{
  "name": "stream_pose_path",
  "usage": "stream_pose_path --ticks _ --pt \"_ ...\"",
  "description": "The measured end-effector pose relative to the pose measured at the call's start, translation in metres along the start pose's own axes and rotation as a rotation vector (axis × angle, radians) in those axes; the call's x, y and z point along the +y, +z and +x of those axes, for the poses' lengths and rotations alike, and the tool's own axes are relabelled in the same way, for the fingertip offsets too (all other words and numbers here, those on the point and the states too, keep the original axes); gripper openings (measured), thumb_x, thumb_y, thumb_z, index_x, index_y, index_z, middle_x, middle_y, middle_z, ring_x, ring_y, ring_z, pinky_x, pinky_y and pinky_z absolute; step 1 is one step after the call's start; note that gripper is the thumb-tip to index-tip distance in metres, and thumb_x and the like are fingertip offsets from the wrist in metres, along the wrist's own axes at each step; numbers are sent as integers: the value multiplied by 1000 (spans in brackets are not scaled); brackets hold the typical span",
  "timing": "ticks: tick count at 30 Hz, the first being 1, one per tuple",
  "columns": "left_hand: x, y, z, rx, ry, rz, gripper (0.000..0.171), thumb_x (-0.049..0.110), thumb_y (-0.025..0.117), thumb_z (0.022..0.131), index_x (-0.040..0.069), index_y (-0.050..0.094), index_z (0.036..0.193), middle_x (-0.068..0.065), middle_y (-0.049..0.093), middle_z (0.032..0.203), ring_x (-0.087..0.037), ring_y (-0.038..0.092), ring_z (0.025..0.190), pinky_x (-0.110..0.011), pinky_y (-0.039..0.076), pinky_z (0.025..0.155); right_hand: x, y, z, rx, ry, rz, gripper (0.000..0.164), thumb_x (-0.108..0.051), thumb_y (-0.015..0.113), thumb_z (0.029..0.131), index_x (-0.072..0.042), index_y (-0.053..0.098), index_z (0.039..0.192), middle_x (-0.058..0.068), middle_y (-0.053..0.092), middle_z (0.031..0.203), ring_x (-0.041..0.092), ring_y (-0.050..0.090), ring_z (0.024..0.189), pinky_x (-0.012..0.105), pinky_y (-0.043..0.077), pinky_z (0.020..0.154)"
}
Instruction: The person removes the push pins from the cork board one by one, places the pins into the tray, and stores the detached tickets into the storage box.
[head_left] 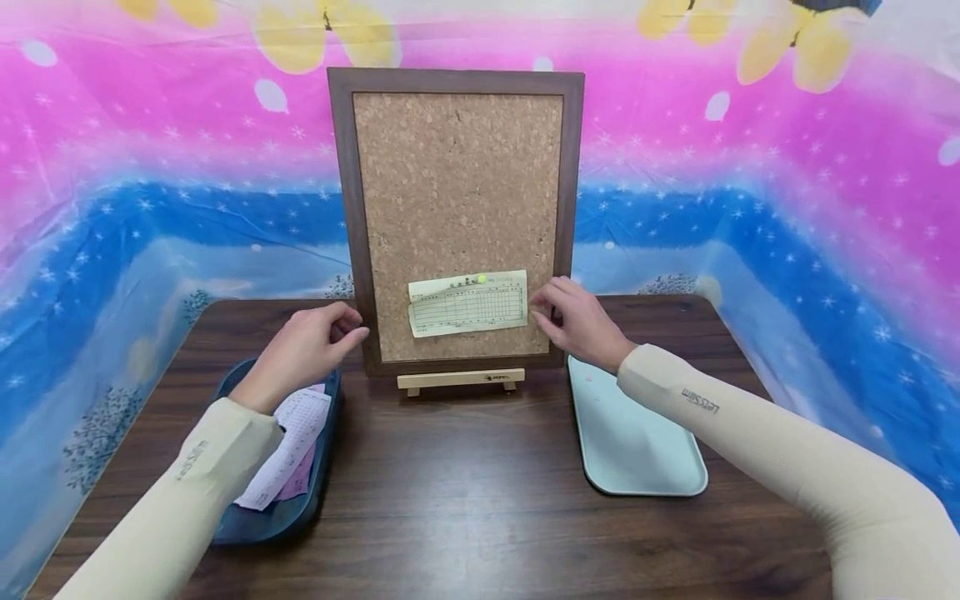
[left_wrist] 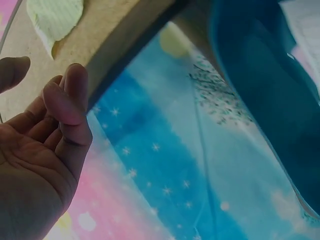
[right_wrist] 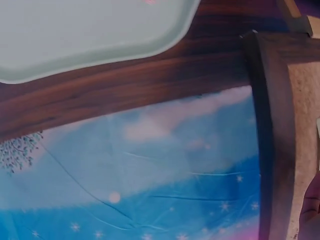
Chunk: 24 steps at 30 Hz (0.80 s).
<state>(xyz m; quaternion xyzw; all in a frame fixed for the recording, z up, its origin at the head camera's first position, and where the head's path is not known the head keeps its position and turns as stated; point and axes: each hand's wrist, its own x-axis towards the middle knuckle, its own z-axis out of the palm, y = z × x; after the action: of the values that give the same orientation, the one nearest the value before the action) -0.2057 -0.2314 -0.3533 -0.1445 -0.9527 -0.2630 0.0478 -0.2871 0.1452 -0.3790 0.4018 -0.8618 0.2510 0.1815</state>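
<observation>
A pale yellow-green printed paper slip (head_left: pixel 468 310) is on the lower part of the framed cork board (head_left: pixel 457 183). A yellow pushpin (head_left: pixel 482 279) sits at the slip's top edge, and its left end is creased and curls in the left wrist view. My right hand (head_left: pixel 577 321) is just beside the slip's right edge with fingers loosely bent; whether the fingertips touch the paper is unclear. My left hand (head_left: pixel 303 346) hovers by the frame's left side, fingers loosely curled, with nothing held. Only a sliver of the right hand (right_wrist: pixel 311 212) shows in the right wrist view.
The board stands on a small wooden easel (head_left: pixel 461 381) on the dark wood table (head_left: pixel 450 500). Left of it, a dark blue tray (head_left: pixel 318 500) holds white and pink paper slips (head_left: pixel 296 437). A pale green tray (head_left: pixel 637 450) lies on the right. Patterned cloth hangs behind.
</observation>
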Motion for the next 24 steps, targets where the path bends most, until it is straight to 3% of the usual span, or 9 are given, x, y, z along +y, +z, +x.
stream_pose_path --ticks 7,17,24 --pt "11 6 15 3 6 -16 22 23 59 95 5 63 107 -6 64 87 -18 59 73 -38 49 65 -11 4 17 2 -15 -8 11 -10 62 90 -6 63 101 1 57 95 14 52 85 30 47 69" --pt "17 11 25 13 8 -46 22 23 60 94 4 62 105 -7 64 86 -19 58 73 -39 48 68 -20 7 30 -25 -27 -40 11 -9 62 91 -6 61 101 5 57 96 16 52 85 31 47 70" --pt "18 19 30 25 -4 -52 23 24 60 94 4 63 105 -6 64 85 -18 58 71 -39 47 68 -23 11 35 -46 8 -84 12 -8 61 90 -8 61 103 3 57 98 17 51 88 32 45 74"
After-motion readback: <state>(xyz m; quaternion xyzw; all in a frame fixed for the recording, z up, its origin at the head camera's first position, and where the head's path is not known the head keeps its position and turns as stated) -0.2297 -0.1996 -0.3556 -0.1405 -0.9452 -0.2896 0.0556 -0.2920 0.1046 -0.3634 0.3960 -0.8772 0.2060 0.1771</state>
